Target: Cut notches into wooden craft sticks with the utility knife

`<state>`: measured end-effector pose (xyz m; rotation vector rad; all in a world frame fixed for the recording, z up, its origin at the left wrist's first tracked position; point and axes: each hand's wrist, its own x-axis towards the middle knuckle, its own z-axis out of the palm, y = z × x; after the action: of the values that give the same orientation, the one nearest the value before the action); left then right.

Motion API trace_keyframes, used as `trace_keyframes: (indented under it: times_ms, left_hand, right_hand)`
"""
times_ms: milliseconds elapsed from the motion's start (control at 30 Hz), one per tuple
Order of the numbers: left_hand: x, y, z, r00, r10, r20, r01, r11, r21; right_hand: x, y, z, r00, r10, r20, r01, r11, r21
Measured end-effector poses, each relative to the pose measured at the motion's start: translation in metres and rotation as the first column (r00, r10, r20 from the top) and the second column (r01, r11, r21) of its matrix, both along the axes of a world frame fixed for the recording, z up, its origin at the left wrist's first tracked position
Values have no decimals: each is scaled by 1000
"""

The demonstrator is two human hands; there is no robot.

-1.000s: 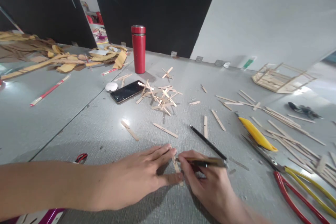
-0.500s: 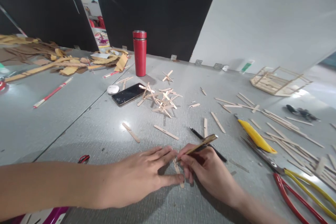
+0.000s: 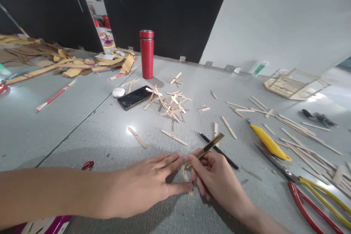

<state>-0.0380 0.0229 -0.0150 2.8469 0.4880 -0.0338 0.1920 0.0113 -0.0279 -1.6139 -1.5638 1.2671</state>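
A notched wooden popsicle stick (image 3: 185, 176) lies on the grey table under my left hand (image 3: 149, 182). The thumb and fingertips of that hand hold it down, spread toward its two ends. My right hand (image 3: 216, 175) is closed around a slim gold utility knife (image 3: 210, 145), its handle slanting up to the right. The tip is down at the stick, close to my left fingertips, and partly hidden by fingers. Just beyond my right hand lies a black pen (image 3: 226, 158). Two notched sticks lie farther off: a left one (image 3: 137, 138) and a middle one (image 3: 174, 137).
Crossed stick pieces (image 3: 172, 106) are heaped beside a phone (image 3: 134, 98), a white case (image 3: 119, 92) and a red flask (image 3: 147, 56). To the right lie a yellow-handled tool (image 3: 270, 142), large snips (image 3: 290, 175), loose sticks (image 3: 309, 142) and a stick frame (image 3: 294, 86). Cardboard scraps (image 3: 74, 65) lie back left.
My right hand has turned the knife slightly, so its handle tilts a little differently and shows more of its flat side. My left hand stays on the stick.
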Motion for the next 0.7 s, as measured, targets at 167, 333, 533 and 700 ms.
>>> trace_keyframes:
  times_ms: [167, 333, 533, 700]
  left_hand:
    - [-2, -1, 0, 1000, -7, 1, 7, 1000, -9]
    - [-2, 0, -2, 999, -9, 41, 9, 1000, 0]
    - [-2, 0, -4, 1000, -8, 26, 8, 1000, -16]
    - [-2, -1, 1, 999, -32, 25, 32, 999, -31]
  right_hand:
    - [10, 11, 3, 999, -37, -7, 37, 993, 112]
    - [13, 14, 8, 1000, 20, -1, -19, 995, 97]
    - [44, 28, 37, 940, 6, 341, -85, 973, 216]
    - [108, 51, 60, 694, -110, 712, -119, 957, 264]
